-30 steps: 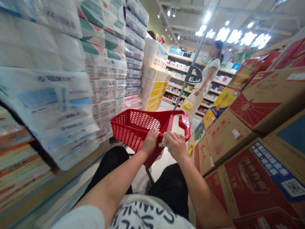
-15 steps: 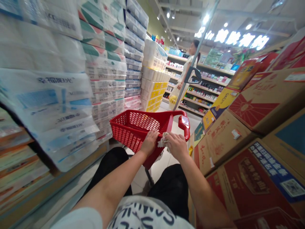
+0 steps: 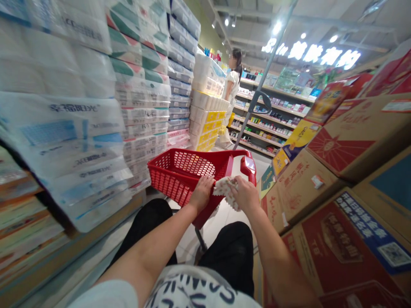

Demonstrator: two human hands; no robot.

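A red plastic shopping basket [image 3: 180, 171] on a wheeled stand stands in front of my knees in a shop aisle. My left hand [image 3: 201, 192] rests curled over its near rim. My right hand [image 3: 245, 194] is closed on a pale patterned cloth [image 3: 226, 189] held against the rim, close to the basket's red handle [image 3: 249, 167]. A grey pull bar [image 3: 260, 99] rises from the basket toward the ceiling.
Tall stacks of wrapped tissue packs [image 3: 141, 85] line the left side. Cardboard boxes [image 3: 337, 171] are piled on the right. Another person [image 3: 231, 92] in white walks at the aisle's far end before shelves of goods [image 3: 269, 126].
My right hand has lifted slightly and the cloth now shows more, spread against the rim. The person in the background has walked from right to left.
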